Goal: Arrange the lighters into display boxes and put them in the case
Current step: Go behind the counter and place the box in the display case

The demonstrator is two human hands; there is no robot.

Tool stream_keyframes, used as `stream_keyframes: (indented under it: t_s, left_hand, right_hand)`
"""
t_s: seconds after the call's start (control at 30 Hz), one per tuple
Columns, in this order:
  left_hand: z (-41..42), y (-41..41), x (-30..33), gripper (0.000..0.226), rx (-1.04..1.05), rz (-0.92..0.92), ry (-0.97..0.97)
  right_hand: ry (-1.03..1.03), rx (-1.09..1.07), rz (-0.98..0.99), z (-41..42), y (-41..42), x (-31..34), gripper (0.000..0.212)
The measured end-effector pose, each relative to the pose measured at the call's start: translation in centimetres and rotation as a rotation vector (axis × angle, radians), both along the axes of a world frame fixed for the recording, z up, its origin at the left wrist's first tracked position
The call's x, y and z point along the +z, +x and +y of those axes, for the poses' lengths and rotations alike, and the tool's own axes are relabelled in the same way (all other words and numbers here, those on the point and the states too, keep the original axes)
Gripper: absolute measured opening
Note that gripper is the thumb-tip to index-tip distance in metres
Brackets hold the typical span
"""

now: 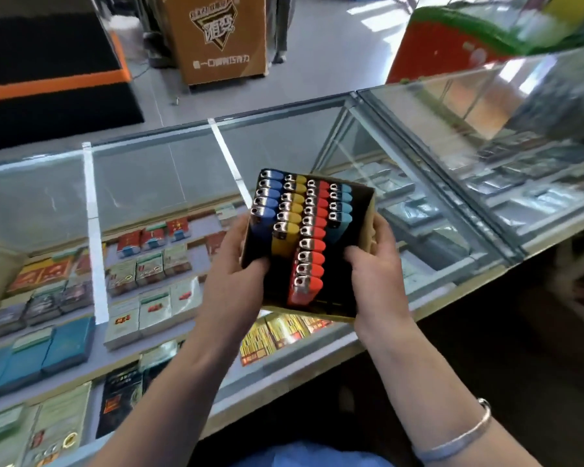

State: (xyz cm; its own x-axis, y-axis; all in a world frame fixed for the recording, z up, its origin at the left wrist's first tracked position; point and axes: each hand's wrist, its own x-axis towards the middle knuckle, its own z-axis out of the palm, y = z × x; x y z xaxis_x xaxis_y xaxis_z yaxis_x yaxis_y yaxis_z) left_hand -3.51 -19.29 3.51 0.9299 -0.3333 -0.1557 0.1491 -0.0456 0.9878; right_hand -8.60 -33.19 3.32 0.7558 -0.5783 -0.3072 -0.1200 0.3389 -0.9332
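the open brown cardboard display box was held in the air above the glass-topped display counter, tilted so that its open face looked up at the camera. inside it stood four rows of plastic lighters with shiny metal caps: dark blue lighters at the left, yellow lighters next to them, a long row of red lighters running almost the whole length of the box, and a short row of light blue lighters at the right, with dark bare space in the box below them. the left hand gripped the box's left wall, fingers curled round its near left corner. the right hand had its grip closed on the right wall, thumb laid over the rim into the box. a silver metal bangle sat on the right forearm. under the glass of the counter lay rows of cigarette packs in red, green, white and blue. beyond the counter, on the grey floor, stood an orange cardboard carton with a triangle logo.
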Motion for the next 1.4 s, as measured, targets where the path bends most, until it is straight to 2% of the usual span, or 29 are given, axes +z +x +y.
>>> stream_keyframes:
  t_s: [0.3,0.57,0.97,1.17,1.4]
  left_hand:
    - [-10.3,-4.8,-0.4,0.060,-0.290,0.055,-0.029]
    - [-25.0,-14.1,-0.9,0.054,-0.576,0.044,0.016]
    - [-45.9,-29.2,-3.9,0.050,-0.926,0.167,0.042]
    - [-53.3,-33.4,-4.2,0.049,-1.052,0.195,0.104]
    - [-63.1,-35.0,-4.5,0.042,-1.184,0.231,0.138]
  right_hand:
    - [-0.063,-0.292,0.001,-8.6,-8.9,-0.7,0.058]
    - [-0.075,-0.557,0.054,-20.5,-21.4,-1.9,0.056]
    - [-0.131,-0.842,0.181,-37.1,-39.0,-2.8,0.048]
    - [-0.086,-0.956,0.237,-42.5,-44.0,-4.1,0.049]
    - [-0.026,-1.063,0.229,-49.9,-46.2,-5.7,0.050]
